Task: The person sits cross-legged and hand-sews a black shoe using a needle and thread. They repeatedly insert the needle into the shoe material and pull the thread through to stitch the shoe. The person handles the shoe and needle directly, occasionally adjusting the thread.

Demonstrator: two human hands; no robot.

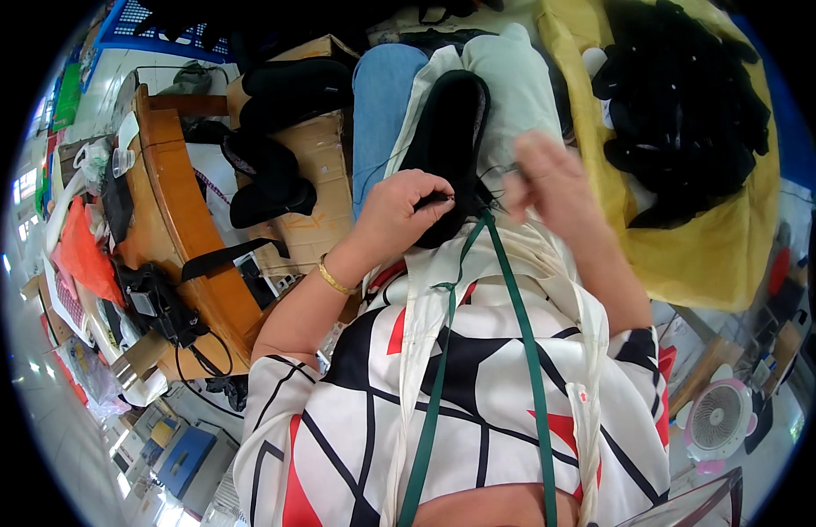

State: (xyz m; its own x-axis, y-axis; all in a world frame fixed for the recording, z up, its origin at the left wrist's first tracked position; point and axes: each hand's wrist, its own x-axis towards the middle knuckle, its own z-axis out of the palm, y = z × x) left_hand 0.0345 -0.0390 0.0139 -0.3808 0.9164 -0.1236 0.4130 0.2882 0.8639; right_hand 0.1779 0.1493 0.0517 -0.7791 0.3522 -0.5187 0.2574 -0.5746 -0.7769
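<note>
A black shoe [452,119] lies lengthwise on my lap, its rounded end pointing away from me. My left hand [409,204] is closed at the shoe's near left part, thumb and forefinger pinching its dark edge. To the right of the shoe, my right hand [546,180] is raised and smeared by motion. A small dark thing shows by its fingers, too blurred to name. A green cord [513,325] hangs down my front, its two strands meeting beside the shoe. A thin dark thread seems to run left of the shoe.
On the right, a yellow cloth [719,263] holds a heap of black pieces [680,114]. Black shoes [267,167] rest on a cardboard box [320,162] at the left, beside a curved wooden table edge [175,206]. A small fan [719,413] stands at the lower right.
</note>
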